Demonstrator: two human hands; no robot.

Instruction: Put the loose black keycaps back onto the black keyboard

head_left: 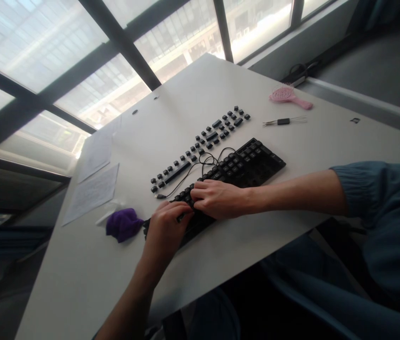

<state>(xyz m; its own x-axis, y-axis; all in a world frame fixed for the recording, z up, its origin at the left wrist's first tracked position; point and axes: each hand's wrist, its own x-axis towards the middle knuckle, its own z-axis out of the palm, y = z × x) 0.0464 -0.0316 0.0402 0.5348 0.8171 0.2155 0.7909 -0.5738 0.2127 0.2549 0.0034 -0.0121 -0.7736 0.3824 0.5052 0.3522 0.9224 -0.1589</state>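
A black computer keyboard [269,163] lies slantwise on the white table, with keys on part of it and a bare key-less area at its right and lower side. My left hand [167,222] rests over its left part, thumb and forefinger brought together at the keys. Close beside it, my right hand [219,198] bends its fingers down onto the keyboard's middle. Whatever sits between the fingertips of either hand is hidden or too small to make out. Behind the keyboard, loose black keycaps [212,136] stand in rows, and a black cable [186,175] loops in front of them.
A purple cloth [124,225] lies left of the keyboard, near paper sheets [92,193]. To the right are a pink hairbrush [288,95] and a wire tool with a black middle [283,121]. The white table [200,89] borders large windows.
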